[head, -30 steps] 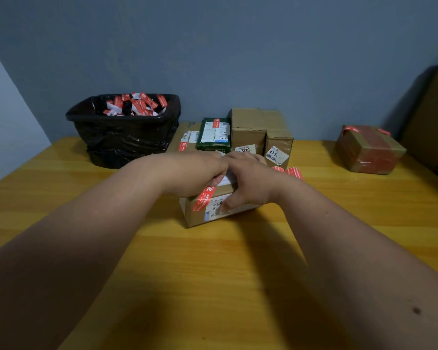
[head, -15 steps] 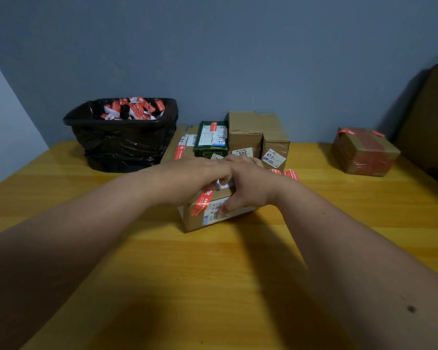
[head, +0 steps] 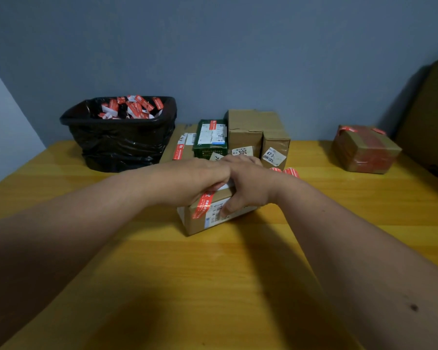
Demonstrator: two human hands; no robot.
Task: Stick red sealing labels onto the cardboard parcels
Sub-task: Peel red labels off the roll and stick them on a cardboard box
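— Yellow desk (head: 238, 286) under a grey wall, parcels stacked at the back. What's different from a second ago?

— Very little. Both hands stay on the small parcel (head: 200, 224) in the middle. The left hand (head: 192, 180) has slid a touch along the top, its fingers curled down over the red label (head: 203, 204) where it bends over the front edge. The view has also tipped a little.

— And the right hand?

— The right hand (head: 248, 188) grips the parcel's right end, thumb pressed on the front face beside the white sticker, fingers over the top. It has not let go across the three views.

— So the label is on?

— It lies across the top edge and down the front face, flat as far as I can see. The part under the left hand is hidden. I judge this the rubbing-down stage, nearly finished for this parcel.

— What else is about?

— A black bin (head: 119, 135) of peeled backings at back left, more red labels (head: 285, 171) just behind the right wrist, and a taped parcel (head: 364, 150) far right.
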